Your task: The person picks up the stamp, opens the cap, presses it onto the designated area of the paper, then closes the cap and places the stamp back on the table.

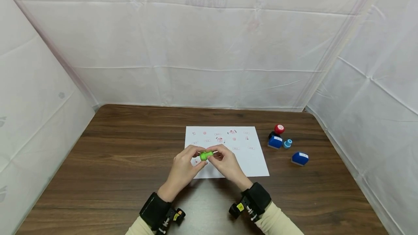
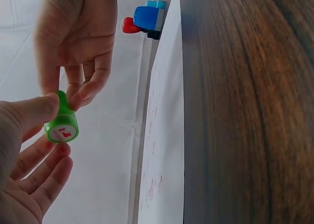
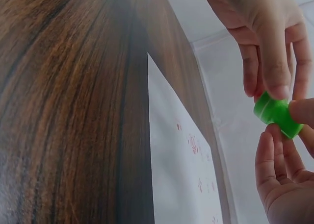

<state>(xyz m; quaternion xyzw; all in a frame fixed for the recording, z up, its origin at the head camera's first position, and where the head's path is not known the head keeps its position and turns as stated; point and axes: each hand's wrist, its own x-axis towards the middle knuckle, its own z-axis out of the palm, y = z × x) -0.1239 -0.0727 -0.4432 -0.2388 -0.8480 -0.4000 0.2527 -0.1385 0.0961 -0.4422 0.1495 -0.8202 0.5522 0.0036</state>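
Note:
A small green toy stamp [image 1: 206, 155] is held between both hands above a white sheet of paper [image 1: 251, 164]. My left hand [image 1: 183, 168] pinches its wider end with thumb and fingers. The right hand [image 1: 229, 163] grips the narrower handle end. Tilted toward the left wrist camera, the stamp's round face [image 2: 64, 133] shows a red print. Small red stamped marks, some round and some rectangular, are scattered over the paper, mostly across its far half. In the right wrist view the green stamp [image 3: 277, 115] lies between the fingertips of both hands.
Right of the paper stand a red-topped stamp [image 1: 279, 129] with a black base, a blue stamp [image 1: 275, 142] and a small light-blue stamp [image 1: 287, 143]. Another blue stamp [image 1: 299, 158] lies nearer. White sheeting [image 1: 209, 53] encloses the wooden table [image 1: 130, 148] at the back and sides.

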